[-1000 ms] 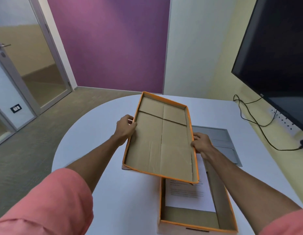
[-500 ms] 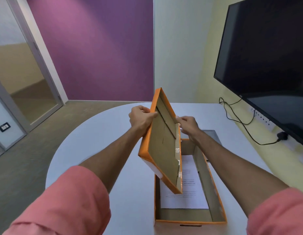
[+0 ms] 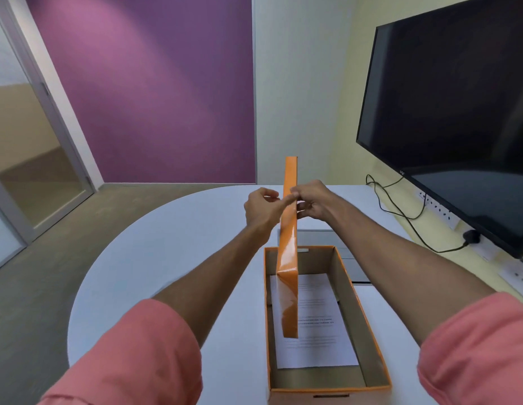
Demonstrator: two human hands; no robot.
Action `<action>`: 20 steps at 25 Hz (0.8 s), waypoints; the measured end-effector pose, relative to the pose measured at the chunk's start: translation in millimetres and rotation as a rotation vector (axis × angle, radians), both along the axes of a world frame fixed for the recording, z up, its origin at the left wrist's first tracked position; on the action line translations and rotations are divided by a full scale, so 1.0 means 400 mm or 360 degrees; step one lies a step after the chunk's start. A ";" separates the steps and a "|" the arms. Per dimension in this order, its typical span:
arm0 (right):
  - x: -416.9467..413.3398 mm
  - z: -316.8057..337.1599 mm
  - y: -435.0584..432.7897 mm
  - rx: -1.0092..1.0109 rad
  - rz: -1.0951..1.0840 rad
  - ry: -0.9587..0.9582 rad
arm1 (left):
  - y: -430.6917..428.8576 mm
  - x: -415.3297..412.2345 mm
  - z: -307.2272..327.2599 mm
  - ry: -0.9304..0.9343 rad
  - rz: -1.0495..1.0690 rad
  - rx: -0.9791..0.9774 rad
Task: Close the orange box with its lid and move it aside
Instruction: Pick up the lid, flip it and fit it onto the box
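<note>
Both hands (image 3: 261,210) (image 3: 312,201) gripping lid (image 3: 288,258) edge-on, long axis running away, above open box (image 3: 368,340)

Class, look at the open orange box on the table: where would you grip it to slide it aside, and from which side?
Grip the orange box by its two long walls, one hand from each side: they are straight, upright and bare.

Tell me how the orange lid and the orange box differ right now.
The lid is held up on edge in the air, while the box rests flat on the white table. The lid shows its glossy orange outside; the box shows its brown cardboard inside with a printed sheet in it. Both have orange edges.
</note>
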State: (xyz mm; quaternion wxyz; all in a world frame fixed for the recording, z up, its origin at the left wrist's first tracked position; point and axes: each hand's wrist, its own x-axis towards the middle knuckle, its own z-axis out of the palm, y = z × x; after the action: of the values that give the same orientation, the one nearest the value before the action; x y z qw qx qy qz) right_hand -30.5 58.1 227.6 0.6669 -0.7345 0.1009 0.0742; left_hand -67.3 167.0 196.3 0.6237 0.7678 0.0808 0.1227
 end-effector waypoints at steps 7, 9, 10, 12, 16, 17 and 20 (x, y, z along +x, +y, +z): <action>-0.001 0.004 -0.072 0.0238 -0.0110 -0.0055 | 0.130 0.022 -0.090 0.0590 -0.0256 -0.0258; 0.003 0.001 -0.094 0.0400 -0.0138 -0.0078 | 0.154 0.024 -0.116 0.0680 -0.0242 -0.0206; 0.003 -0.001 -0.104 0.0480 -0.0147 -0.0073 | 0.162 0.025 -0.126 0.0721 -0.0234 -0.0178; 0.005 -0.007 -0.121 0.0594 -0.0167 -0.0046 | 0.175 0.028 -0.136 0.0800 -0.0239 -0.0134; 0.011 -0.030 -0.156 0.0711 -0.0217 0.0029 | 0.187 0.043 -0.149 0.0851 -0.0237 -0.0127; 0.012 -0.040 -0.168 0.0703 -0.0248 0.0051 | 0.191 0.047 -0.153 0.0842 -0.0211 -0.0133; 0.017 -0.079 -0.208 0.0628 -0.0399 0.0107 | 0.198 0.058 -0.166 0.0862 -0.0141 -0.0222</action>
State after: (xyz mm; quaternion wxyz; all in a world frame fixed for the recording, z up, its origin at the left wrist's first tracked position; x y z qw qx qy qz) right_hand -23.5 -25.2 195.9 0.7978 -0.5689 0.1970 0.0335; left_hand -44.2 246.1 129.7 0.6354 0.7306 0.2191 -0.1200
